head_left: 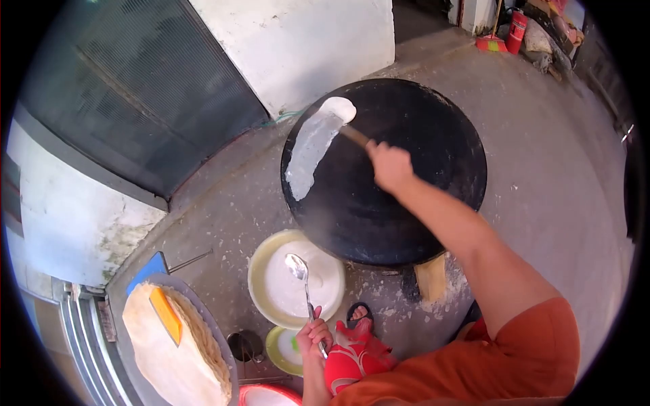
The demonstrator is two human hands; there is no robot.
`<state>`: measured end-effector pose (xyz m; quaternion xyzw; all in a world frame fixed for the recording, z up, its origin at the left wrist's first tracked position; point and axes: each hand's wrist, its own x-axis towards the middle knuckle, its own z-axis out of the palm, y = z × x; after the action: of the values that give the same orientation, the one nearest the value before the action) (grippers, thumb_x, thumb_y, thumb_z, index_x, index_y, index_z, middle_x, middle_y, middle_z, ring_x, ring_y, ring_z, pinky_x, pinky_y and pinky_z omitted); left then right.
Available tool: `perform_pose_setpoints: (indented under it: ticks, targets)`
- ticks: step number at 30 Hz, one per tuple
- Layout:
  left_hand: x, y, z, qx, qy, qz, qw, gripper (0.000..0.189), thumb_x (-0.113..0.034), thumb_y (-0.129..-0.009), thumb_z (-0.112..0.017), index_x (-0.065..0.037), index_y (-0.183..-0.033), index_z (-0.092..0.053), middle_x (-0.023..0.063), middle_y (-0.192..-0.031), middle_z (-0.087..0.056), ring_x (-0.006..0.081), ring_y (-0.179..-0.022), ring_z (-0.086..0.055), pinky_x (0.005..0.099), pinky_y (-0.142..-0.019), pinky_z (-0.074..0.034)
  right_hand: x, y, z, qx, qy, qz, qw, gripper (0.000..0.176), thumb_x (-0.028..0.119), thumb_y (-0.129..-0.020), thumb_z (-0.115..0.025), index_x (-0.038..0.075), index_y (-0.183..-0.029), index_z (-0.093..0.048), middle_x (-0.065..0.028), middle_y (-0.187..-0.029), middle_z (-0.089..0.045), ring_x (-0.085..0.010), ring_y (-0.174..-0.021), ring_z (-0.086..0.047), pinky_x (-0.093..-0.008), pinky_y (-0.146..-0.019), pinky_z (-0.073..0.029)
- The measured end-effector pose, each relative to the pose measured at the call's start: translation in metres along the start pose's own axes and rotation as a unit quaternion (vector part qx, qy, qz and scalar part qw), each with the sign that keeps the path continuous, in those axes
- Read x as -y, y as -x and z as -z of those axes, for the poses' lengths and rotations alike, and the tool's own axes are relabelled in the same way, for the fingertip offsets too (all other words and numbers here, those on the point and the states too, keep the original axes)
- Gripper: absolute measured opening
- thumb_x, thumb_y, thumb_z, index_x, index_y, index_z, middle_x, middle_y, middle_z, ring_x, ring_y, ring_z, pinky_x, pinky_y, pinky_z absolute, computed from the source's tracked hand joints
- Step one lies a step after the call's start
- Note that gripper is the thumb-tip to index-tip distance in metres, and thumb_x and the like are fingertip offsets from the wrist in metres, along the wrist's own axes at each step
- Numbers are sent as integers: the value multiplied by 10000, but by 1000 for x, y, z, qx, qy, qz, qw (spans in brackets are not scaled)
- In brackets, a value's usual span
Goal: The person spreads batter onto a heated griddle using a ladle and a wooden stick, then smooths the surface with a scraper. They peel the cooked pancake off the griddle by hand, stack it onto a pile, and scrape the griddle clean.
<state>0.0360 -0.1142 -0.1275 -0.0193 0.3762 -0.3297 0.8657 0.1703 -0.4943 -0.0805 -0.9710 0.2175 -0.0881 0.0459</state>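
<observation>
My right hand is closed around the wooden handle of a batter spreader, over the far left part of a big round black griddle. A curved band of white batter lies along the griddle's left side, thicker at its far end by the spreader. The spreader's head is hard to make out against the batter. Low in the view, my left hand grips a metal spoon, its bowl over a pale basin of white batter.
A stack of thin round flatbreads rests on a grey tray at left, with a yellow-orange scraper on top. A smaller green bowl and a red-rimmed basin stand near my feet. Behind are a white wall and a broom.
</observation>
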Motion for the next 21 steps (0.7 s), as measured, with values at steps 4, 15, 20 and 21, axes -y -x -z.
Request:
perform_pose_setpoints:
  ticks: [4, 15, 20, 21]
  targets:
    - [-8, 4, 4, -10, -4, 12, 1000, 314, -29, -832, -341, 116, -1093, -439, 13, -579, -397, 79, -432, -354, 189, -368, -315, -30, 11, 16, 0, -69, -77, 995, 462, 85, -702, -509, 102, -1160, -450, -124, -898, -557, -276, -798, -583, -374, -662, -477]
    - [-9, 0, 2, -25, 2, 17, 1000, 309, -56, -838, -367, 71, -1106, -452, 25, -607, -408, 76, -433, -345, 183, -364, -308, -52, 26, 14, 13, -99, -150, 984, 537, 94, -673, -519, 157, -1200, -440, -124, -892, -548, -279, -771, -582, -390, -697, -466]
    - [-3, -2, 2, -34, -14, -6, 999, 304, -44, -832, -369, 78, -1098, -453, 27, -608, -409, 74, -430, -343, 179, -364, -308, -21, 3, -2, 4, 8, -35, 999, 524, 93, -693, -513, 87, -1204, -397, -125, -872, -544, -278, -782, -586, -383, -663, -479]
    - [-3, 2, 2, -44, -14, -8, 999, 303, -38, -828, -372, 80, -1094, -454, 27, -609, -410, 74, -429, -343, 178, -365, -309, -42, -12, -7, -13, 32, -97, 995, 511, 81, -698, -508, 57, -1193, -382, -140, -882, -534, -275, -783, -586, -368, -632, -483]
